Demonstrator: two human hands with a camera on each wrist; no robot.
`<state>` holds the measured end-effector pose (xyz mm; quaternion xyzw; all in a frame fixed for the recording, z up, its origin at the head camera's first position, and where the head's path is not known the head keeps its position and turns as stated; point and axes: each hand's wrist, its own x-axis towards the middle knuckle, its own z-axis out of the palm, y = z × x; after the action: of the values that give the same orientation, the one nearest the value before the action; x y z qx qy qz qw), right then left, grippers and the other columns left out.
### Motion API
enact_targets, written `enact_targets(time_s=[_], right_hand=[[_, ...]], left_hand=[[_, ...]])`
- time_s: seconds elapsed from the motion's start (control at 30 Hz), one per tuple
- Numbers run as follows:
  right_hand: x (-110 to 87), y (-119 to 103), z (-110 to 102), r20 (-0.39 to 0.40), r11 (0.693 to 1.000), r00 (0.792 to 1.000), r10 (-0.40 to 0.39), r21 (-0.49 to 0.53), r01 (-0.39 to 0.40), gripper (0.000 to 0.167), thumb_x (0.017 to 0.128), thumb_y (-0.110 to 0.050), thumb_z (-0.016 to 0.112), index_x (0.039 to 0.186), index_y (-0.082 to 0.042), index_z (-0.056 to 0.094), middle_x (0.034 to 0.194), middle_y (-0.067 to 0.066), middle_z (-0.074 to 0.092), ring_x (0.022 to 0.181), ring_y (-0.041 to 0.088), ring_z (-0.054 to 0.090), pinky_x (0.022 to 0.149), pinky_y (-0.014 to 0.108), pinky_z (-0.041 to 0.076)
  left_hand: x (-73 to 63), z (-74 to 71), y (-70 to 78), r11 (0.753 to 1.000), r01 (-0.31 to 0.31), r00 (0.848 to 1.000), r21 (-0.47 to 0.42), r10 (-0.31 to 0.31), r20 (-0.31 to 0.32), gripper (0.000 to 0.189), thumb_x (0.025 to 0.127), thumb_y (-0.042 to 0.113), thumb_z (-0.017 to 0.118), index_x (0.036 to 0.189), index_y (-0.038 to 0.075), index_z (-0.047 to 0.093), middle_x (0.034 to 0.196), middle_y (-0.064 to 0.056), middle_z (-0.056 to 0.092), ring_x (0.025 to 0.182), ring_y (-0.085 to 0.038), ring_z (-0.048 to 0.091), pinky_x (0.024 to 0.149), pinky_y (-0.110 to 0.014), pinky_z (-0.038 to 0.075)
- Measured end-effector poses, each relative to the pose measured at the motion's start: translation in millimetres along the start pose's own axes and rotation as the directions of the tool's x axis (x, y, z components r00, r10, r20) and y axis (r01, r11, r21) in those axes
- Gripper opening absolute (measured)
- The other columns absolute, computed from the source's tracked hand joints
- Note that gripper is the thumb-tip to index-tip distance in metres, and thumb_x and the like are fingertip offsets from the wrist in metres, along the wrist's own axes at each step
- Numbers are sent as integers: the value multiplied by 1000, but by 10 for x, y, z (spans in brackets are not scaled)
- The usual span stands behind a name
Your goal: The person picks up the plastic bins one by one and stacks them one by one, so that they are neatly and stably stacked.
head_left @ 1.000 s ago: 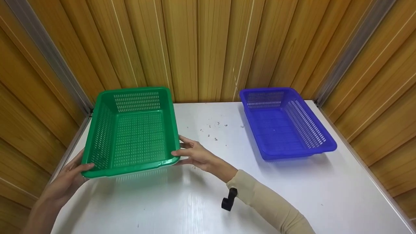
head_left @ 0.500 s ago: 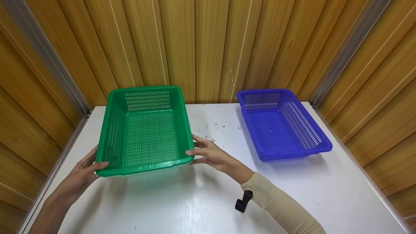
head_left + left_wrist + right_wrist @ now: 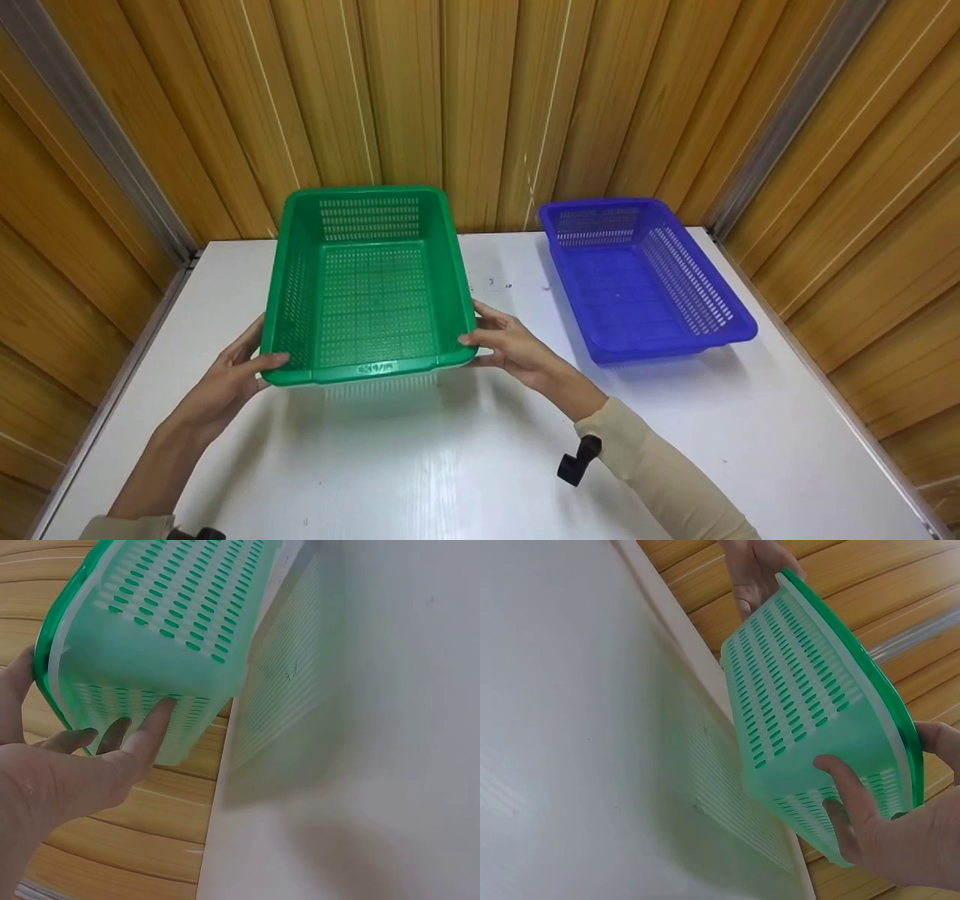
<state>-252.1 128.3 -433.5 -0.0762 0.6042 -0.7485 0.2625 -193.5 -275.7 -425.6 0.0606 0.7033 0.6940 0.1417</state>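
Note:
A green plastic basket with slotted walls is in both hands at the table's left-middle. A paler, whitish basket shows directly under its green rim in the wrist views, nested round it. My left hand grips the near left corner, thumb over the rim and fingers against the outer wall. At the near right corner my right hand holds on the same way, its fingers spread on the pale wall. The insides hold nothing. Shadow lies on the table below the near side.
A blue-purple basket of similar shape stands on the white table to the right. Small dark marks dot the table between the baskets. Wood-look panel walls enclose the back and both sides.
Both hands have carried the green basket, with the pale one beneath it, to the right, closer to the blue basket. The grip looks the same. The left sleeve has come into view.

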Motion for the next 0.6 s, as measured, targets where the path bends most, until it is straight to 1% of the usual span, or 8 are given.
enact_targets(time_s=[0.1,0.13,0.33,0.6], right_hand=[[-21,-76,130,-54,1000,998,14,-11,-15,81,92,-6,66,162,-20,30,156,19,46,125,27,60,104,54,53],[-16,-77,121,-54,1000,998,13,-12,-14,81,92,-7,66,163,-20,29,156,19,45,125,27,60,104,54,53],[-49,-82,12,-82,1000,997,7,-30,-9,79,92,-7,65,162,-19,30,154,19,46,121,25,60,102,54,54],[-154,-70,-193,-90,999,996,1,-54,-6,79,94,-7,64,163,-17,28,157,20,43,123,26,60,102,54,54]], left_hand=[[70,-120,17,999,12,999,-36,-10,42,82,104,15,58,166,24,6,173,-9,-1,155,-37,14,122,-69,17],[75,-111,15,999,14,999,-40,-12,39,82,104,15,58,166,24,6,173,-9,-1,155,-37,14,122,-69,17],[163,-13,-18,997,41,999,-64,-39,38,84,103,17,59,166,22,4,173,-9,-1,155,-37,15,123,-65,20],[314,173,-73,994,79,996,-80,-76,41,85,102,16,60,166,23,6,173,-7,-3,156,-36,17,124,-62,23]])
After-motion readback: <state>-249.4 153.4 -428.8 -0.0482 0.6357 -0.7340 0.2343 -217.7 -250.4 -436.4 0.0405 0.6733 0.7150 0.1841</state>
